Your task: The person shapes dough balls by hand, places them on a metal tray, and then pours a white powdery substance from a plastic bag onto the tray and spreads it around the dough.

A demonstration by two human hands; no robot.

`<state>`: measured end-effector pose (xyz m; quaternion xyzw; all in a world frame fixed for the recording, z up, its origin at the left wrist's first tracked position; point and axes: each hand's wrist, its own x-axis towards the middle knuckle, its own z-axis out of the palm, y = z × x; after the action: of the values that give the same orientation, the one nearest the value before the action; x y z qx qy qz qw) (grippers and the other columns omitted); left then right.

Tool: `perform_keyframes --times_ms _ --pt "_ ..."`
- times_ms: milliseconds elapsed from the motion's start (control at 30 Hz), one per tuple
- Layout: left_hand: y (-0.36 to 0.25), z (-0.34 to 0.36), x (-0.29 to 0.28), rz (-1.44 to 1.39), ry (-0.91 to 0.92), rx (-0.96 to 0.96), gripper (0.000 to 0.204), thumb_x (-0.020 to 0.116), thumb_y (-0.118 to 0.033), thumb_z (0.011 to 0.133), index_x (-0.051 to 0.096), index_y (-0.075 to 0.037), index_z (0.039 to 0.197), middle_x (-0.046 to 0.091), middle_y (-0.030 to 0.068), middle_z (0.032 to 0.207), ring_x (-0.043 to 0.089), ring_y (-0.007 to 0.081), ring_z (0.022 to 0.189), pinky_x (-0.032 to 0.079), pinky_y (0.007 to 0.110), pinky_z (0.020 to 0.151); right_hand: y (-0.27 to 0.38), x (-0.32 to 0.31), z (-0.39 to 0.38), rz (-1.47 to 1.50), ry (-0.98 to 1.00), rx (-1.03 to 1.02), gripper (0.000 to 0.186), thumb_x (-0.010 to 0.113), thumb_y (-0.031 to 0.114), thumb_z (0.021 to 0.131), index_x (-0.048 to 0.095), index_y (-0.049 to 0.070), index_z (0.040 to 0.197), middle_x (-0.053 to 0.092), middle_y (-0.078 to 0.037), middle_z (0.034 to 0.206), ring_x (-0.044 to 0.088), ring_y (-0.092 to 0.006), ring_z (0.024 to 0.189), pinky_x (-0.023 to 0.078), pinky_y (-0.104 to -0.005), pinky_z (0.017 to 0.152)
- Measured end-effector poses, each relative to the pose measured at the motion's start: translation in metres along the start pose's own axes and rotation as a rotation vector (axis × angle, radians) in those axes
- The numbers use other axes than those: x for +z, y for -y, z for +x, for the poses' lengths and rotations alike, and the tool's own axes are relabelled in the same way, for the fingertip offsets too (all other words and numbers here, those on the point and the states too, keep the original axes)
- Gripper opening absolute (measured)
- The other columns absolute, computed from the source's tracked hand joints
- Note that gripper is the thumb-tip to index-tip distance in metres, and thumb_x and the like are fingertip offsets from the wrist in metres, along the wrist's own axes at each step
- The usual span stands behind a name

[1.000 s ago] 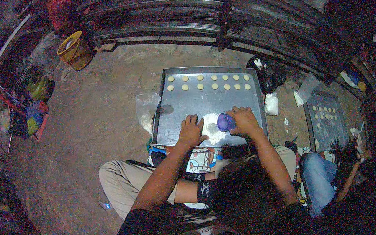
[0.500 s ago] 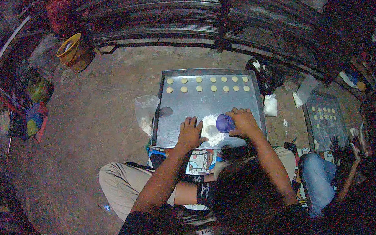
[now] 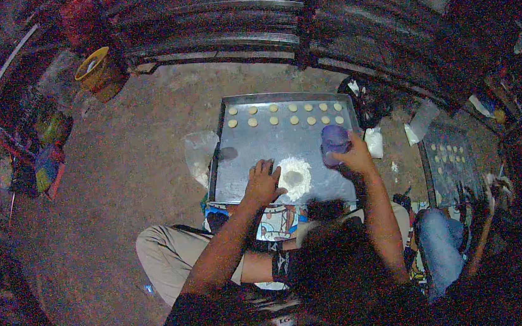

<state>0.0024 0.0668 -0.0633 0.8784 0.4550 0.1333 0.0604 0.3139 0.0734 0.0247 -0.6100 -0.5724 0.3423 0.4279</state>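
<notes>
A wide metal baking tray [image 3: 260, 151] lies in front of me, with two rows of small round pale dough pieces [image 3: 274, 121] along its far side. Near its front edge is a patch of white flour [image 3: 304, 185] with a bare round spot in the middle. My left hand [image 3: 263, 182] rests on the tray at the left of the flour, fingers spread and holding nothing. Wrapped round a purple plastic cup [image 3: 335, 137], my right hand [image 3: 357, 155] is over the tray's right side. The cup is tilted; whether anything is in it I cannot tell.
A clear plastic bag [image 3: 199, 153] lies left of the tray, a white bag [image 3: 374, 143] right of it. Further right, a person in jeans [image 3: 442, 252] sits by another tray [image 3: 450, 175] of dough pieces. A yellow bucket [image 3: 99, 78] stands far left; metal racks [image 3: 222, 33] run along the back.
My right hand has moved the purple cup from the flour patch to the right and away from me, leaving the bare round spot in view. My left hand has stayed in place.
</notes>
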Motion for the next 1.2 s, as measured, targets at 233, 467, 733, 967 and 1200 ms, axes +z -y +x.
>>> perform_keyframes --times_ms 233,467,733,967,1200 --pt "-0.002 0.006 -0.002 -0.052 -0.049 0.034 0.074 0.074 -0.043 0.082 0.049 -0.003 0.14 0.051 0.0203 0.136 0.047 0.0392 0.126 0.04 0.051 0.102 -0.018 -0.085 0.009 -0.053 -0.447 -0.114 0.066 0.092 0.027 0.068 0.062 0.002 0.121 0.071 -0.013 0.111 0.068 -0.026 0.1 0.052 -0.0397 0.092" --pt "0.01 0.006 0.006 -0.429 -0.07 -0.122 0.064 0.069 -0.034 0.088 0.05 0.001 0.138 0.055 0.0237 0.129 0.051 0.0422 0.121 0.043 0.048 0.102 -0.044 -0.124 0.0 -0.411 -0.805 -0.133 0.058 0.088 0.029 0.072 0.064 0.003 0.118 0.071 -0.013 0.111 0.068 -0.0281 0.099 0.052 -0.0405 0.091" --pt "0.032 -0.003 0.02 -0.41 -0.09 -0.063 0.048 0.07 -0.017 0.085 0.059 0.003 0.128 0.063 0.0239 0.108 0.06 0.0404 0.106 0.049 0.044 0.094 -0.061 -0.105 -0.011 -0.52 -0.89 0.018 0.05 0.082 0.028 0.077 0.065 0.002 0.116 0.071 -0.015 0.108 0.069 -0.0285 0.098 0.052 -0.0405 0.089" --pt "0.027 -0.004 0.014 -0.413 -0.055 -0.058 0.037 0.07 -0.014 0.085 0.066 -0.001 0.119 0.065 0.0219 0.105 0.063 0.0413 0.1 0.051 0.045 0.09 -0.057 -0.095 -0.02 -0.549 -0.914 0.062 0.044 0.077 0.027 0.082 0.066 0.001 0.115 0.071 -0.016 0.106 0.069 -0.0289 0.096 0.053 -0.0405 0.088" --pt "0.017 -0.001 -0.003 -0.46 -0.047 -0.14 0.022 0.065 -0.021 0.091 0.072 -0.002 0.099 0.07 0.0208 0.101 0.065 0.0403 0.099 0.051 0.046 0.086 -0.033 -0.098 -0.028 -0.569 -0.977 0.023 0.038 0.073 0.026 0.086 0.067 0.001 0.113 0.071 -0.018 0.104 0.069 -0.0292 0.095 0.053 -0.0405 0.087"
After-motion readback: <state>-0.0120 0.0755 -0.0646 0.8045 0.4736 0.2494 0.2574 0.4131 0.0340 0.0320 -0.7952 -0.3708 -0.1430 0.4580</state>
